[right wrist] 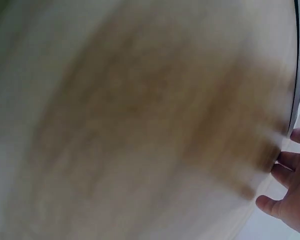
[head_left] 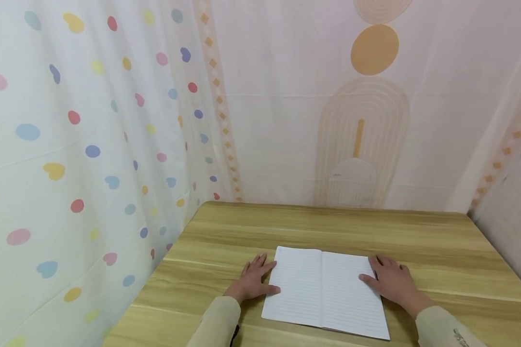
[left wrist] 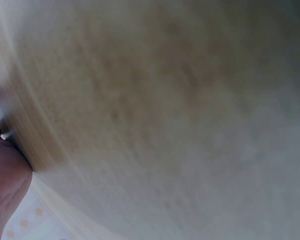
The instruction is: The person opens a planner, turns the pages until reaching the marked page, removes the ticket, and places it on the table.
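An open notebook [head_left: 299, 289] with ruled pages lies flat on the table, its fold running down the middle; no writing shows on the lines. At its left edge rests my left hand [head_left: 253, 283], fingers spread, the thumb over the left page's margin. My right hand [head_left: 392, 282] lies by the upper right corner, its thumb on the right page and its other fingers relaxed. The left wrist view catches only part of the left hand [left wrist: 7, 180] against a blurred tabletop. In the right wrist view, fingertips of the right hand [right wrist: 292, 185] rest at the table surface.
The wood-grain table [head_left: 330, 224] reaches back to a pale curtain [head_left: 269, 144] with arch prints. A curtain with coloured dots [head_left: 113, 231] hangs along the left side, and a pale wall [head_left: 512, 217] stands at the right.
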`<state>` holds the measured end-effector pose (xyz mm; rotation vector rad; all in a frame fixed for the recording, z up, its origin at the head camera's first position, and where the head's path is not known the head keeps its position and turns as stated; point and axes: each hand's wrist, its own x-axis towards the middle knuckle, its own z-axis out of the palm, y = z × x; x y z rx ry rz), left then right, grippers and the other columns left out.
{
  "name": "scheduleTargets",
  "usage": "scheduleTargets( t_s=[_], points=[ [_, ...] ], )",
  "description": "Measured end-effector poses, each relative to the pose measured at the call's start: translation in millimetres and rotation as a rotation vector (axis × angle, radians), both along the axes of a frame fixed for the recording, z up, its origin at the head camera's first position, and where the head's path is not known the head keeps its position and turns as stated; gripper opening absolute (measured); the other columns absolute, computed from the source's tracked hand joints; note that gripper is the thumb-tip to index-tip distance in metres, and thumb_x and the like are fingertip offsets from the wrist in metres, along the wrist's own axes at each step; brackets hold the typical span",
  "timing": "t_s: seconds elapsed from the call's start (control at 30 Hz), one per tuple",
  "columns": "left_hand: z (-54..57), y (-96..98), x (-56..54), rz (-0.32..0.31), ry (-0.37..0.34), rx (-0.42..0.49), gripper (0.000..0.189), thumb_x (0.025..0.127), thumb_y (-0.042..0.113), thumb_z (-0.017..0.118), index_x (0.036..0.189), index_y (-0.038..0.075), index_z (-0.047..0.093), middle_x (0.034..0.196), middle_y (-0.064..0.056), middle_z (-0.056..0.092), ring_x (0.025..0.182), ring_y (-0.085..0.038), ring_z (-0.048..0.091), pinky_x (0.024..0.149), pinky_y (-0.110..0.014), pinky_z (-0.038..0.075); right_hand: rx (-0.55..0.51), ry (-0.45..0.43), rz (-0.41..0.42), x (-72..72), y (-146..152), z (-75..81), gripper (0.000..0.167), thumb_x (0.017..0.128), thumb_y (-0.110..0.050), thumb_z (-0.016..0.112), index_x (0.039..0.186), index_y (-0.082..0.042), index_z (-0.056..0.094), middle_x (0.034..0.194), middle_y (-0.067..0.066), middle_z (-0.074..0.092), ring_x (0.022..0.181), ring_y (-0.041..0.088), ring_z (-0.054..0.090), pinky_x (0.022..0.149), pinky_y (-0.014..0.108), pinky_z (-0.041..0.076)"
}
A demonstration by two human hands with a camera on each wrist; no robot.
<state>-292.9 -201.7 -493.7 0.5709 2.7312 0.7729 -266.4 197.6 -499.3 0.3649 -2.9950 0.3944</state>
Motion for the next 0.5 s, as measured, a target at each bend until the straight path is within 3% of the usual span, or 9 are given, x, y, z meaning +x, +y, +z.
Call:
scheduleTargets(
  t_s=[0.27, 0.5],
  points=[
    [2.0, -0.1, 1.7, 0.001, 0.002, 0.006, 0.08, 0.087, 0.045, 0.074, 0.152, 0.01, 0.041, 0.163, -0.021, 0.014, 0.15, -0.039, 0.006, 0.118, -0.057, 0.002, -0.022, -0.084, -0.002, -1.6, 0.6, 10.8, 0.079, 0.093, -0.053, 0.061, 0.139, 0.009, 0.047, 0.138, 0.037, 0.044, 0.127, 0.055, 0.041, 0.089, 0.075, 0.037],
    [3.2, 0.6, 2.5, 0.003, -0.002, 0.011, 0.08, 0.087, 0.044, 0.074, 0.151, 0.01, 0.042, 0.163, -0.021, 0.014, 0.15, -0.039, 0.006, 0.118, -0.057, 0.002, -0.039, -0.106, -0.009, -1.4, 1.2, 8.3, 0.08, 0.093, -0.053, 0.062, 0.14, 0.01, 0.045, 0.14, 0.038, 0.042, 0.128, 0.056, 0.039, 0.091, 0.075, 0.036]
  ],
)
